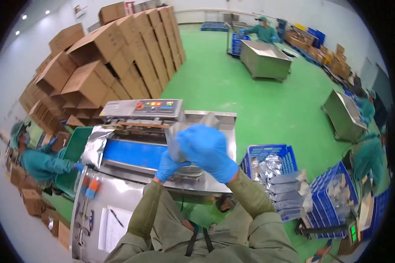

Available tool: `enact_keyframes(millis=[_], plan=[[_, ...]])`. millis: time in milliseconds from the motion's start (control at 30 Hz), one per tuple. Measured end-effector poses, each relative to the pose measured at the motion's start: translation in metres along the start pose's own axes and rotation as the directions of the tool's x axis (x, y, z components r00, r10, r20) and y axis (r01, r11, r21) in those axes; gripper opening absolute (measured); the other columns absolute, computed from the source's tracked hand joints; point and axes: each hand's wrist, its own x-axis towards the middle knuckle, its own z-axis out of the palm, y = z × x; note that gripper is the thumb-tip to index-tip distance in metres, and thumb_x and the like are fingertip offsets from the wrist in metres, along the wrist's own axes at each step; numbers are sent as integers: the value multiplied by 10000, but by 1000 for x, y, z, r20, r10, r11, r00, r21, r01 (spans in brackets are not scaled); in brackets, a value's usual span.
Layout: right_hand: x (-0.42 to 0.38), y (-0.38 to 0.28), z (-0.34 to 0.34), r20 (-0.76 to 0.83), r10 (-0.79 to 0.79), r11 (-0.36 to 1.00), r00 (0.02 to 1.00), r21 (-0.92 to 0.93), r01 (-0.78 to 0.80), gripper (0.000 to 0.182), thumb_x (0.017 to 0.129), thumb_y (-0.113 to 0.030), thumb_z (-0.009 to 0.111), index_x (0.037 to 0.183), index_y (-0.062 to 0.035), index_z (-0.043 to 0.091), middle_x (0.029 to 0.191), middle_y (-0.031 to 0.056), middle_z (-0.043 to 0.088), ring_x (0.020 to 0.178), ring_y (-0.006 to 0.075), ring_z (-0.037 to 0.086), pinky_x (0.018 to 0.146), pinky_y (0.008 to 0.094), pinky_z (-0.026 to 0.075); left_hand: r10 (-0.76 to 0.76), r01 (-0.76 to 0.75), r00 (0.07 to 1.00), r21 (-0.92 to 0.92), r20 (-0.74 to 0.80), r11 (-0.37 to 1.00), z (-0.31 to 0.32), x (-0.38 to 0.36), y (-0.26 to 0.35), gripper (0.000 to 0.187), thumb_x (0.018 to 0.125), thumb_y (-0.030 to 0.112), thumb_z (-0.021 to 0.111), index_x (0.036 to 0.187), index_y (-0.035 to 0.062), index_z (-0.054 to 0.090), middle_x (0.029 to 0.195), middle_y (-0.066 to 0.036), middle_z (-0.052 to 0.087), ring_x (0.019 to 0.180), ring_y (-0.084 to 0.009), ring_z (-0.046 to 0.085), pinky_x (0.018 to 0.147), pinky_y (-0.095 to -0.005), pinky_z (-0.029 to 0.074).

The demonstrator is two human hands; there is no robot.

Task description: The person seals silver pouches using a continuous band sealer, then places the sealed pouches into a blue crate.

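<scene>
Blue-gloved right hand (205,149) clutched a silver-grey pouch (174,142) above the blue-gloved left hand (167,167), whose grip was unclear, beside the flat blue belt (134,153).

The floor (206,87) is bright green. The belt (136,153) is blue, and the gloves (205,149) are blue also. The boxes (90,79) are plain brown. The bag (97,147) is silver. The far trolley (265,61) looks grey, perhaps with green tint.

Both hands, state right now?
Left hand: at the gray pouch's lower part, grip can't be told.
Right hand: closed on the pouch's upper part.
</scene>
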Motion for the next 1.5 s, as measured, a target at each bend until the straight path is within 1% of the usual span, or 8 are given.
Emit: enact_keyframes(millis=[100, 200, 333, 533, 767, 900, 1133, 1500], plan=[[-46, 35, 29, -283, 317, 945, 905, 15, -326, 380, 826, -116, 707, 1201, -89, 652, 1126, 123, 677, 1016, 288, 656, 797, 367, 525, 12, -85, 974, -313, -228, 946, -5, -13, -30, 669, 678, 248, 920, 1218, 2, 612, 1130, -124, 695, 1018, -215, 664, 878, -347, 542], [-84, 59, 70, 36, 665, 696, 746, 334, -636, 395, 866, -140, 698, 1247, -77, 615, 1172, 117, 656, 1077, 227, 634, 809, 340, 513, 16, -28, 998, -197, -66, 980, -15, -11, -24, 661, 682, 218, 917, 1228, 11, 607, 1158, -107, 682, 1056, -194, 646, 899, -337, 530], [-84, 84, 72, 179, 673, 699, 717, 161, -697, 186, 867, -193, 732, 908, -34, 644, 761, 76, 646, 688, 152, 621, 598, 316, 481, 105, -91, 993, -226, 49, 970, -30, -7, -2, 613, 771, 210, 848, 1277, 9, 569, 1182, -109, 668, 1079, -191, 631, 916, -339, 519], [-97, 93, 51, 80, 344, 935, 936, 69, -349, 242, 834, -171, 779, 775, -38, 585, 670, 87, 586, 586, 195, 584, 536, 332, 448, 296, -296, 955, 143, 27, 944, -94, -12, 46, 279, 939, 190, 640, 1152, 26, 564, 997, -128, 652, 903, -278, 649, 774, -387, 514], [-128, 104, 24, 137, -42, 916, 990, -391, 93, 155, 881, -204, 719, 886, -88, 617, 841, 75, 616, 708, 262, 600, 596, 364, 473, 419, -436, 859, 849, 293, 299, -116, -4, 27, 234, 823, 196, 674, 1029, 107, 606, 1022, -123, 645, 964, -279, 622, 732, -387, 488], [-130, 90, 30, -59, 113, 988, 992, -100, -119, 141, 877, -137, 717, 974, -65, 645, 919, 75, 662, 744, 216, 645, 631, 339, 499, 798, -525, 600, 780, 56, 340, -102, -14, 28, 288, 829, 121, 698, 1112, 115, 643, 1128, -101, 680, 924, -254, 645, 718, -356, 501], [-106, 51, 51, -135, 647, 757, 751, 231, -611, 184, 947, -136, 635, 1026, 26, 676, 735, 73, 629, 660, 126, 547, 608, 307, 454, 63, -214, 860, -245, -507, 946, -37, -11, 42, 124, 970, 92, 607, 913, 0, 669, 659, -11, 578, 611, -45, 468, 525, -270, 387], [-165, 140, 171, 14, 893, 401, 449, 426, -811, 366, 904, -227, 644, 687, 62, 587, 558, 40, 454, 592, 97, 397, 537, 355, 365, -144, 169, 919, 36, -367, 985, -37, 83, -139, 285, 783, 208, 675, 671, -55, 663, 581, -171, 617, 534, -207, 595, 530, -390, 449]])
